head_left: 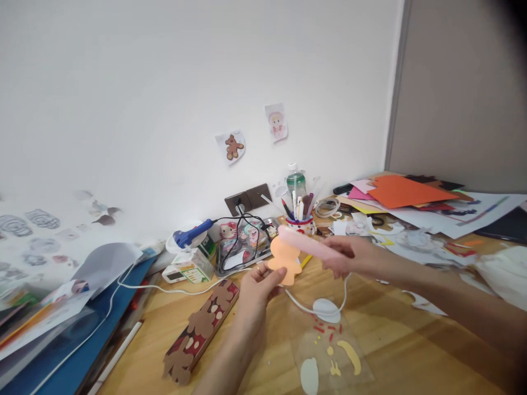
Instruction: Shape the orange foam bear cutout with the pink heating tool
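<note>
My left hand (263, 282) pinches the lower edge of an orange doll-shaped cut-out (285, 260), which has a round head and a small body. In my right hand (343, 255) is a pink bar-shaped corded tool (307, 245), which looks like a small hair straightener. Its far end overlaps the top of the cut-out's head; whether they touch, I cannot tell. A white cord (345, 291) hangs below the right hand. Under both hands, a clear sheet (298, 340) carries a yellow banana-shaped piece (349, 356), white ovals (309, 376) and small red bits (329, 330).
A brown box with bear cut-outs (201, 332) lies left of my left forearm. Behind are a blue glue gun (191, 235), a metal tray (224, 266) and a pen cup (300, 225). Coloured sheets (411, 192) pile up at the right, near paper scraps (424, 241).
</note>
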`<state>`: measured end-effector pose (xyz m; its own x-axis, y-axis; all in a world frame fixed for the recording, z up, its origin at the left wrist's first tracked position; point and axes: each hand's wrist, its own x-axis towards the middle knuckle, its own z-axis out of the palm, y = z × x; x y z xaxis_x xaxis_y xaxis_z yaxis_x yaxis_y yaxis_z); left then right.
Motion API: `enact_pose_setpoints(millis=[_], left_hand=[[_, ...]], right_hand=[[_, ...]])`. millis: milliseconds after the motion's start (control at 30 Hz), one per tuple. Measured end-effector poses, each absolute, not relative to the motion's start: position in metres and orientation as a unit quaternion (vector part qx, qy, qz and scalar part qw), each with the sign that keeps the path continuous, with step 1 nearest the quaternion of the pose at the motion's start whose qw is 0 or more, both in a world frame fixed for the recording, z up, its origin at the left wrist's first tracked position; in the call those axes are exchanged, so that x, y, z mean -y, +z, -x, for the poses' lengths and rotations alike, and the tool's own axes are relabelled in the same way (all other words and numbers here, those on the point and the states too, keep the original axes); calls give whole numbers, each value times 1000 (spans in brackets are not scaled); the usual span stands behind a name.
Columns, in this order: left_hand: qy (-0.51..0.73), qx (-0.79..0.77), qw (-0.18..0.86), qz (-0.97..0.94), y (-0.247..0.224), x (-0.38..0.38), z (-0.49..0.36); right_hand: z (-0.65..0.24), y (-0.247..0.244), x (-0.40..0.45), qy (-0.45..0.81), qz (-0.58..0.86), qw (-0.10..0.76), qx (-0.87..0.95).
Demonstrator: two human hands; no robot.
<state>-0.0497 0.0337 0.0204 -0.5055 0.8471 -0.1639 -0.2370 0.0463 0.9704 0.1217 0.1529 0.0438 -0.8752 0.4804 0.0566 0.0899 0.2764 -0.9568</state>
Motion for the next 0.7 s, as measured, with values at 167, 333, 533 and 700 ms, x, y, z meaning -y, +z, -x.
enact_pose_setpoints(millis=[167, 333, 533, 700], left_hand=[[630, -590, 431, -264, 16, -33, 44], [598, -604, 446, -282, 14, -32, 40], [585, -608, 446, -299, 17, -31, 41], [588, -599, 454, -298, 21, -31, 47]], right_hand=[[-111, 28, -142, 569, 175, 148, 790], [-111, 27, -141, 559, 178, 151, 795], [-113, 29, -143, 559, 175, 151, 797], [-117, 37, -147, 564, 170, 155, 793]])
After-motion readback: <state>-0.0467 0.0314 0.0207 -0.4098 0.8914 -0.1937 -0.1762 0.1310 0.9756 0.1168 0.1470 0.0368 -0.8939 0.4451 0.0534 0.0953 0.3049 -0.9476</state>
